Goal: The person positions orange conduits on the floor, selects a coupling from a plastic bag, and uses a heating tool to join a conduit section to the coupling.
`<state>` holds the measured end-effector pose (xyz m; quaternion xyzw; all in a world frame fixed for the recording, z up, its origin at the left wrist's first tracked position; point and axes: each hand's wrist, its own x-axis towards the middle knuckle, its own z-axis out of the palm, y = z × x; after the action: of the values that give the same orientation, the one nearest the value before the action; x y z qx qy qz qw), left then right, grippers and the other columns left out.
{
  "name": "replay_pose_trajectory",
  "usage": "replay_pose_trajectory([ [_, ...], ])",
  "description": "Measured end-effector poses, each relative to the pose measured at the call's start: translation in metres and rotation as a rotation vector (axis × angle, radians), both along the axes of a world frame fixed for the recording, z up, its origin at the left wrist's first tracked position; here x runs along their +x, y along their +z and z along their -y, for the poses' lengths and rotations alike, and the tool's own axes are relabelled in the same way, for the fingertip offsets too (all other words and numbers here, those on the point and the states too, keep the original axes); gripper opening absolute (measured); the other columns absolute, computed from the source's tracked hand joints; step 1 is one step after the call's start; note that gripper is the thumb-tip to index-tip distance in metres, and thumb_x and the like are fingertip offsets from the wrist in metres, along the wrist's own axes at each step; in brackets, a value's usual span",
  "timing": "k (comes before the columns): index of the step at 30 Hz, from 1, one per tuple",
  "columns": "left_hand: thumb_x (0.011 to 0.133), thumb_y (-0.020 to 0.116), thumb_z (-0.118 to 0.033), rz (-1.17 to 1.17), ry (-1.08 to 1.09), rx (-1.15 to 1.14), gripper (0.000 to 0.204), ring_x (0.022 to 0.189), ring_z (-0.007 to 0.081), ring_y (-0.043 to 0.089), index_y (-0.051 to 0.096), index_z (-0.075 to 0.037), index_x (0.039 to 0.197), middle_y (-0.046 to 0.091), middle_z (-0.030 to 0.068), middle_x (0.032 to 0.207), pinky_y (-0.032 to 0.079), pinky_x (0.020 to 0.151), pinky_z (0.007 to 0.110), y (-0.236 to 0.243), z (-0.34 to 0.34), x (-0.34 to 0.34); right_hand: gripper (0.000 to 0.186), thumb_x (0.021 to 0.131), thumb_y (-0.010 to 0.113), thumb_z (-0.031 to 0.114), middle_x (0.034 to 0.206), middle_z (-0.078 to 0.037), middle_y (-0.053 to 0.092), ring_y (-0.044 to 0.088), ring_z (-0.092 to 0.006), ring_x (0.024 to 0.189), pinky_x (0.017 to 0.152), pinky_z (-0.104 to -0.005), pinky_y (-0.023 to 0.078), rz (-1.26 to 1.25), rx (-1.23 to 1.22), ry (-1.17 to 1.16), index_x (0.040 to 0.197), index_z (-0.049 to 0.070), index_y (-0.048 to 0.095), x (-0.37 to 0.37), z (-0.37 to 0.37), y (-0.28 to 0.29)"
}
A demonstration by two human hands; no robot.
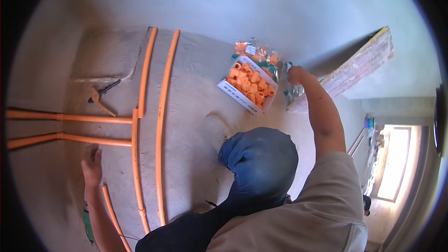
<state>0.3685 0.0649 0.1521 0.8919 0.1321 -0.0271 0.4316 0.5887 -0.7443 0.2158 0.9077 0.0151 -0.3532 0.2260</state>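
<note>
Right hand: at 2 o'clock from the middle of the view, the right hand (301, 75) had its fingers curled together, clamped on a crinkled clear plastic bag (294, 94).
Left hand: out at 8 o'clock, the left hand (92, 164) appeared to hold nothing; thumb and fingers stood slightly apart, just beside the lower orange crosspipe (95, 139). Whether they touched it could not be told.
Fittings box: between 1 and 2 o'clock, a white cardboard box (239, 96) lay turned askew, heaped with orange pipe fittings (252, 84), near the right hand.
Bagged fittings: at 1 o'clock, a clear bag of orange fittings (268, 57) lay just beyond the box.
Crosspipes: at 9 o'clock, the upper orange crosspipe (100, 119) ran above the lower one, both meeting an upright run of pipe (136, 168).
Long pipe: the long orange pipe (163, 102) curved from 11 to 7 o'clock.
Hand tool: a black-and-tan hand tool (97, 98), kind unclear, lay at 9 o'clock.
Board: a weathered board (350, 71) slanted between 2 and 3 o'clock.
</note>
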Motion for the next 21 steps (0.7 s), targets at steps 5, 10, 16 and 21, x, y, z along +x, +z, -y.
replay_pose_trajectory([
  [5, 0.092, 0.063, -0.004, -0.044, -0.252, 0.165, 0.022, 0.091, 0.0298, 0.069, 0.065, 0.005, 0.112, 0.069, 0.0201, 0.099, 0.054, 0.082, 0.038, 0.057, 0.087, 0.068, 0.028, 0.082, 0.062, 0.024, 0.106, -0.020, 0.072, 0.068, -0.0385, 0.103, 0.092, -0.0452, 0.054, 0.032, -0.068, 0.004, 0.097, 0.005, 0.077, 0.011, 0.060, -0.034],
  [10, 0.093, 0.058, -0.010, -0.211, -0.262, 0.422, 0.025, 0.092, 0.0378, 0.066, 0.064, 0.006, 0.112, 0.068, 0.0218, 0.102, 0.052, 0.085, 0.043, 0.110, 0.067, 0.051, 0.027, 0.084, 0.061, 0.023, 0.108, -0.018, 0.073, 0.069, -0.0357, 0.103, 0.091, -0.0428, 0.055, 0.004, 0.026, 0.027, 0.099, 0.008, 0.078, 0.089, 0.078, -0.049],
  [16, 0.090, 0.057, -0.015, -0.502, 0.109, 0.724, 0.026, 0.095, 0.0467, 0.062, 0.062, 0.004, 0.108, 0.066, 0.0262, 0.103, 0.049, 0.087, 0.051, 0.146, -0.133, -0.181, 0.038, 0.083, 0.071, 0.032, 0.111, -0.017, 0.072, 0.069, -0.0333, 0.099, 0.088, -0.0395, 0.056, 0.157, 0.551, -0.076, 0.111, 0.007, 0.074, 0.126, 0.015, -0.055],
  [21, 0.088, 0.058, -0.016, -0.594, 0.221, 0.658, 0.027, 0.086, 0.0388, 0.067, 0.063, 0.001, 0.109, 0.068, 0.0240, 0.094, 0.053, 0.077, 0.046, 0.144, -0.086, -0.218, 0.048, 0.081, 0.072, 0.039, 0.117, -0.020, 0.070, 0.068, -0.0356, 0.106, 0.093, -0.0414, 0.054, 0.190, 0.490, -0.346, 0.118, 0.009, 0.072, 0.111, 0.043, -0.056],
])
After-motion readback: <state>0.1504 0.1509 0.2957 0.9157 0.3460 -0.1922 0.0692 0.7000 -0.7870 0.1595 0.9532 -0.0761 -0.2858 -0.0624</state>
